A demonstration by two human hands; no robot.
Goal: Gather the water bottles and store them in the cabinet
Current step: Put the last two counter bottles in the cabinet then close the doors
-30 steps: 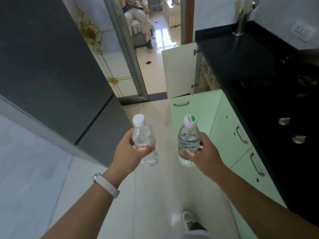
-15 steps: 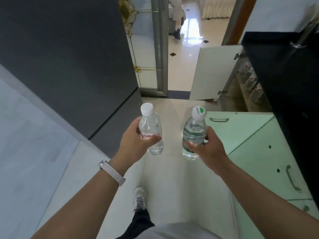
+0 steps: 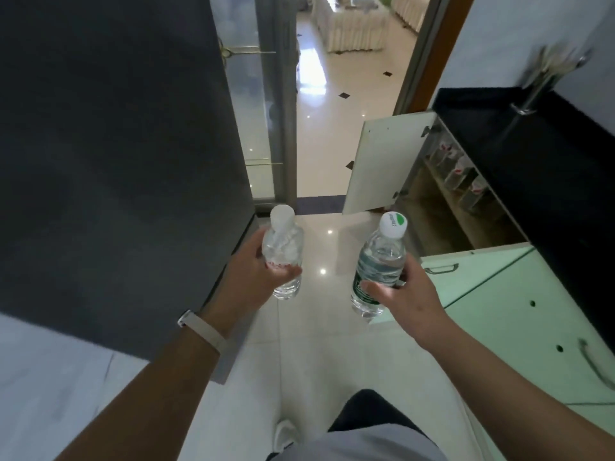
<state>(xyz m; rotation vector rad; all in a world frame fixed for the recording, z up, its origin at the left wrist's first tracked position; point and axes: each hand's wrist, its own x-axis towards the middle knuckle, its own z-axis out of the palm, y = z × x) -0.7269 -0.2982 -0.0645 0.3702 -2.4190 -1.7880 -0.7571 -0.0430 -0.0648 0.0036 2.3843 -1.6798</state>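
Plastic bottles: one per hand, both upright, caps up.
Left hand (image 3: 248, 271): wrapped round white-cap bottle (image 3: 283, 257) at the label, probably for carrying.
Right hand (image 3: 404, 294): clamped on green-label bottle (image 3: 377, 267) mid-body.
Cabinet (image 3: 466, 207): ahead-right of right grip, door (image 3: 387, 161) swung open, similar bottles already shelved.
Floor (image 3: 309, 327): glossy pale tile below both grips.
Counter (image 3: 549, 161): black, above cabinet.

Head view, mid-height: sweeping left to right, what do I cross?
Dark grey refrigerator front → left hand → clear white-capped water bottle → green-labelled water bottle → right hand → pale green cabinet front with metal handles.
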